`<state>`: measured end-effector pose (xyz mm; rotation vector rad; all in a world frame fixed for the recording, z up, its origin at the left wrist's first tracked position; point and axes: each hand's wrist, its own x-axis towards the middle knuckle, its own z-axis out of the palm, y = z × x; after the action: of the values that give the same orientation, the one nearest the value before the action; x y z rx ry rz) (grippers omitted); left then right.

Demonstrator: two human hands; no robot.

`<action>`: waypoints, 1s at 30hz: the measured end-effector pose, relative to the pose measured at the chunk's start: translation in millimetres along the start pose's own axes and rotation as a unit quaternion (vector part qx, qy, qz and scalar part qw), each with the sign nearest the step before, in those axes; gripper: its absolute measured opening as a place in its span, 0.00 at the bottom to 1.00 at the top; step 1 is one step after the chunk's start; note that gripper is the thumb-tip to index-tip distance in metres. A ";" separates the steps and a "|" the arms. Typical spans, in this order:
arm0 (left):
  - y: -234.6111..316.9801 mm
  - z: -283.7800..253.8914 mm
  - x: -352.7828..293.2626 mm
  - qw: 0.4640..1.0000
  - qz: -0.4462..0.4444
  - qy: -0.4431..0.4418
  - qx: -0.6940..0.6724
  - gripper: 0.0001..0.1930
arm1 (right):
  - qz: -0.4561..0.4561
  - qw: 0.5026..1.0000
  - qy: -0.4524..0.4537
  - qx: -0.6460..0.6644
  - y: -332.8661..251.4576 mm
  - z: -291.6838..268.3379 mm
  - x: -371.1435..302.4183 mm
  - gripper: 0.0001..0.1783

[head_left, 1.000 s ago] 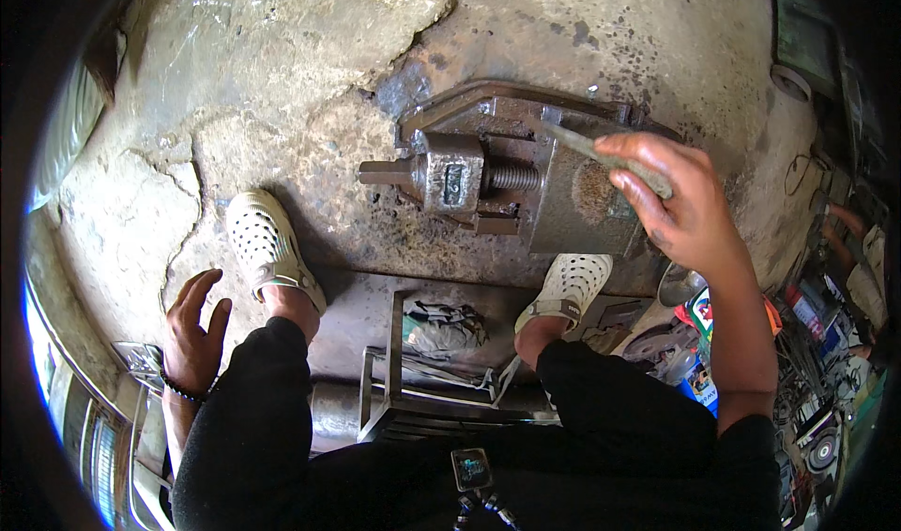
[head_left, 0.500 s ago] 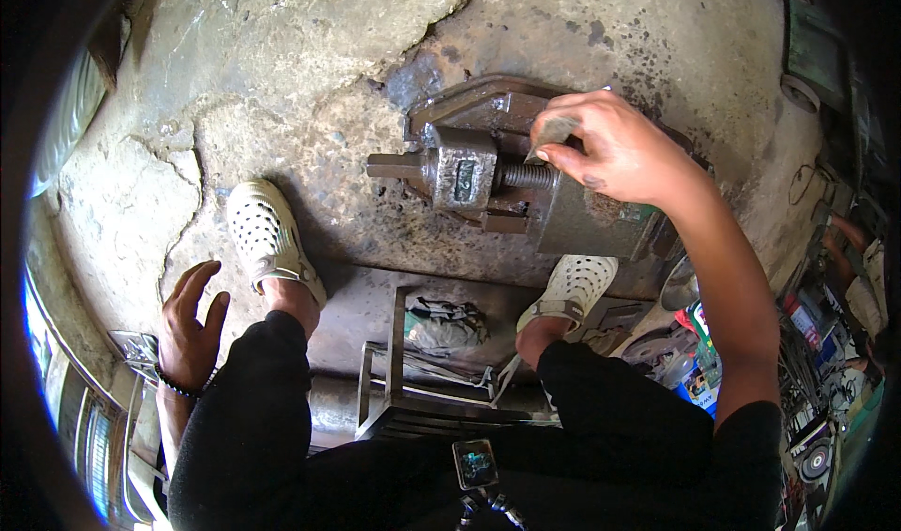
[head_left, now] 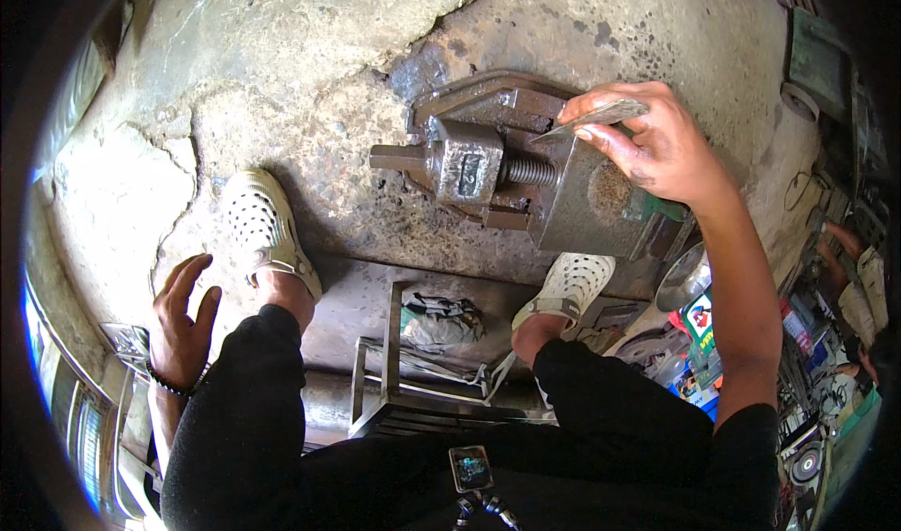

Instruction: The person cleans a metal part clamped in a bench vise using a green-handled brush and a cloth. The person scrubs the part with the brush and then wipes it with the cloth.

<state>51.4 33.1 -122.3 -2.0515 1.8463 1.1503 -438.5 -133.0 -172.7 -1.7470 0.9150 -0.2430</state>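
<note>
My right hand (head_left: 668, 151) pinches a thin, flat grey piece (head_left: 605, 115) with a tapered end between thumb and fingers. It hovers over a heavy metal vise (head_left: 467, 163) on the floor, just above the right end of its threaded screw (head_left: 530, 171). Under my wrist, a round brownish patch (head_left: 610, 195) that looks like loose grains lies on the vise's flat plate (head_left: 580, 221). My left hand (head_left: 183, 320), with a beaded bracelet at the wrist, hangs beside my left knee, fingers apart and holding nothing.
Light perforated clogs (head_left: 258, 216) are on my feet, either side of a metal-framed stool (head_left: 389, 362). A metal bowl (head_left: 683, 282) and cluttered packages and tools lie to the right. Another person's arm (head_left: 845, 240) shows at the far right. The concrete floor (head_left: 282, 52) is cracked.
My right hand has shifted slightly right and turned, so the flat grey piece now shows along its length and the brownish patch is more exposed. The left hand stays nearly in place.
</note>
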 end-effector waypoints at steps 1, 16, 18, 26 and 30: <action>0.2 0.1 0.2 1.000 0.001 -0.001 -0.001 0.19 | -0.005 1.000 0.005 -0.016 0.4 0.8 -0.8 0.08; -0.1 0.4 0.6 1.000 0.004 0.011 0.006 0.19 | -0.091 0.971 -0.125 -0.183 8.6 15.4 -23.7 0.22; -0.8 0.5 -0.1 1.000 0.011 0.014 0.000 0.19 | -0.083 0.963 -0.144 -0.212 1.9 12.9 -29.2 0.25; -3.8 0.9 -0.9 1.000 0.009 0.016 -0.010 0.19 | -0.017 0.999 -0.037 -0.036 -0.8 16.0 -38.3 0.24; -5.6 1.1 -1.0 1.000 0.011 0.015 0.000 0.19 | 0.026 0.999 -0.005 0.039 19.3 23.9 -24.5 0.19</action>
<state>56.0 35.8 -124.5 -2.0652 1.8867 1.1299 -450.4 -101.1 -192.3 -1.6492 0.9317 -0.2324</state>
